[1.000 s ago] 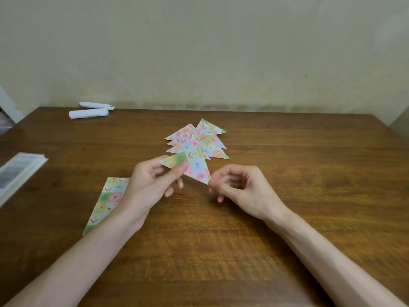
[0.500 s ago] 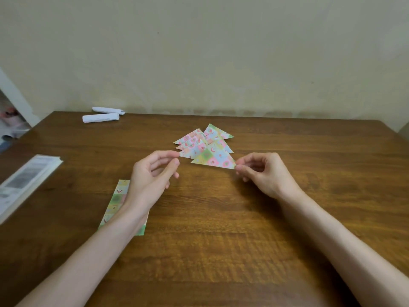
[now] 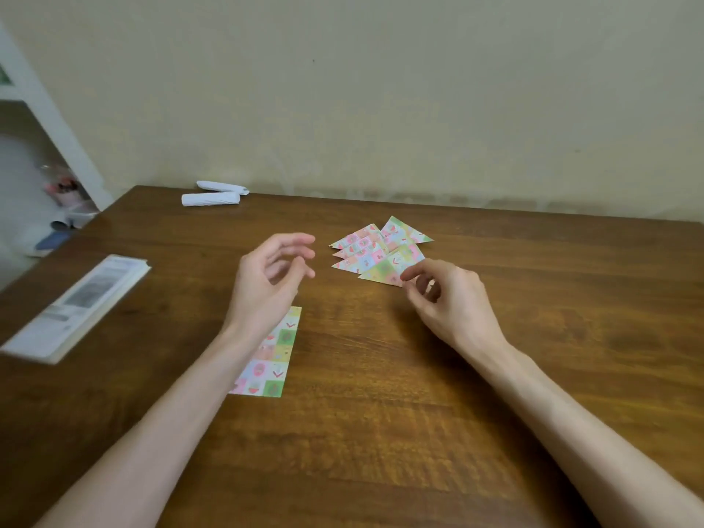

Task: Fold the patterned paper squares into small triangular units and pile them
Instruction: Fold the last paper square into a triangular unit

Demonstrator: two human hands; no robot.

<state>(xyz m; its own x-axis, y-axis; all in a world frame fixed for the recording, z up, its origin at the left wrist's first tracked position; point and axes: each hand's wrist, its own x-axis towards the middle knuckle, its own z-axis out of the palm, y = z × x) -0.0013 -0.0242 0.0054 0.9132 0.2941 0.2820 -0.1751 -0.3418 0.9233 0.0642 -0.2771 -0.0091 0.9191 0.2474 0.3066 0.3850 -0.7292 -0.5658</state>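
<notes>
A pile of folded patterned triangles lies fanned out on the wooden table, past the middle. The newest folded triangle rests on the pile's near edge. My right hand pinches its right corner between thumb and forefinger, the other fingers curled. My left hand hovers left of the pile with relaxed, spread fingers and holds nothing. An unfolded patterned paper strip lies flat below my left hand, partly hidden by my wrist and forearm.
Two white rolled papers lie at the table's far left edge, near the wall. A stack of printed sheets sits at the left edge of the table. A white shelf with blurred items stands beyond the left corner.
My right hand carried the folded triangle away from my left hand and set it on the pile's near edge. My left hand let go and opened. The view shifted left.
</notes>
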